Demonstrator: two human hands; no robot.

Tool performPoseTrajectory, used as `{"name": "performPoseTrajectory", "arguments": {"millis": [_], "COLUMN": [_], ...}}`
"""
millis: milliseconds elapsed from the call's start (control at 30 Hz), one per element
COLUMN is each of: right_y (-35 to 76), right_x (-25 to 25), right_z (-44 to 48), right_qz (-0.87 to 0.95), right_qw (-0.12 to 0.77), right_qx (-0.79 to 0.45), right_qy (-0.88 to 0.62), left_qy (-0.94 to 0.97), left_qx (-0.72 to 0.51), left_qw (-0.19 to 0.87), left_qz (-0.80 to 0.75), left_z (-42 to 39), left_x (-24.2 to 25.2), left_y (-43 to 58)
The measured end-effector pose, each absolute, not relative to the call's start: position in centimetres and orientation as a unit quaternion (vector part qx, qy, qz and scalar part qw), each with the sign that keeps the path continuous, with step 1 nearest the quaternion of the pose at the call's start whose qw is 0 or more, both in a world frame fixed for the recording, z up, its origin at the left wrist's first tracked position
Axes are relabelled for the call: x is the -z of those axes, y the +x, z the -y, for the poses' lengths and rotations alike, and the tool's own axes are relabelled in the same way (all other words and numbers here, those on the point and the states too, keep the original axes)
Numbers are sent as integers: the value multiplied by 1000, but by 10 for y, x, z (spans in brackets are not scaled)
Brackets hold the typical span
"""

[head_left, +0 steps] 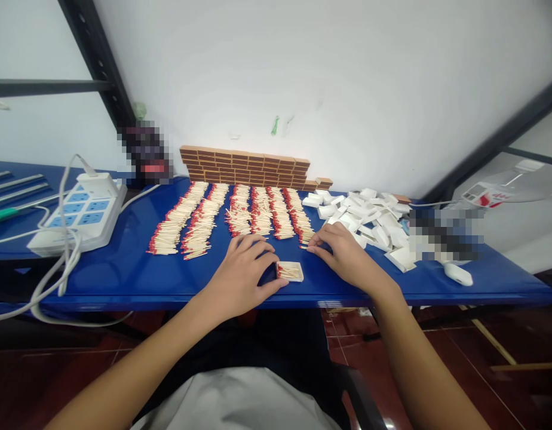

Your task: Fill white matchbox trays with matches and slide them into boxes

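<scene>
While the left hand (242, 272) is gripping the tray (290, 272) steady, the right hand (345, 254), fingers half-open, is touching matches (303, 230) at one o'clock.

Counts on one blue table (123, 269). Red-tipped matches (258, 212): six rows, the single sticks too many to count. Open matchbox tray (290, 272): one, part filled with matches. Empty white trays (374, 224): one loose heap, too jumbled to count singly. Brown matchbox sleeves (244, 167): one stacked wall, several courses high. White power strip (79, 215): one. White computer mouse (457, 273): one. Bare hands: two, the left hand (242, 272) and the right hand (343, 254).
</scene>
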State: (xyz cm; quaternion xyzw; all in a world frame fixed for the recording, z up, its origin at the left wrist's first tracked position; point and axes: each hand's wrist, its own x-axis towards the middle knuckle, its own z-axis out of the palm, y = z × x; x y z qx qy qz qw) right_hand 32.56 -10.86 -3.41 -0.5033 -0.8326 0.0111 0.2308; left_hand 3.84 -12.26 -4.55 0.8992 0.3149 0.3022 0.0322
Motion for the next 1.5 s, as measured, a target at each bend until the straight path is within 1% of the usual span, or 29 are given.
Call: {"name": "performPoseTrajectory", "arguments": {"millis": [133, 333, 567, 633, 733, 833, 933, 1033, 1500], "right_y": [324, 305, 272, 278, 298, 318, 327, 327, 325], "right_x": [31, 14, 9, 9, 13, 22, 31, 36, 32], "right_z": [111, 137, 156, 150, 134, 119, 110, 108, 111], "right_qz": [831, 843, 863, 855, 825, 811, 814, 813, 822], "right_qw": [227, 237, 228, 244, 283, 277, 256, 254, 238], "right_qx": [-22, -82, -85, -70, -14, 26, 16, 9, 6], "right_qy": [-507, -475, -444, -452, -488, -515, -522, -524, -517], "left_qy": [899, 900, 898, 898, 898, 898, 900, 901, 900], "left_qx": [-301, -300, -308, -307, -308, -305, -298, -298, -296], "left_qw": [33, 36, 34, 34, 32, 31, 33, 36, 36], "left_qz": [-317, -315, -313, -314, -312, -315, -316, -315, -319], "left_z": [123, 122, 122, 122, 122, 122, 123, 123, 123], "left_x": [45, 45, 45, 45, 46, 46, 45, 44, 44], "left_y": [39, 39, 40, 40, 39, 39, 38, 39, 39]}}
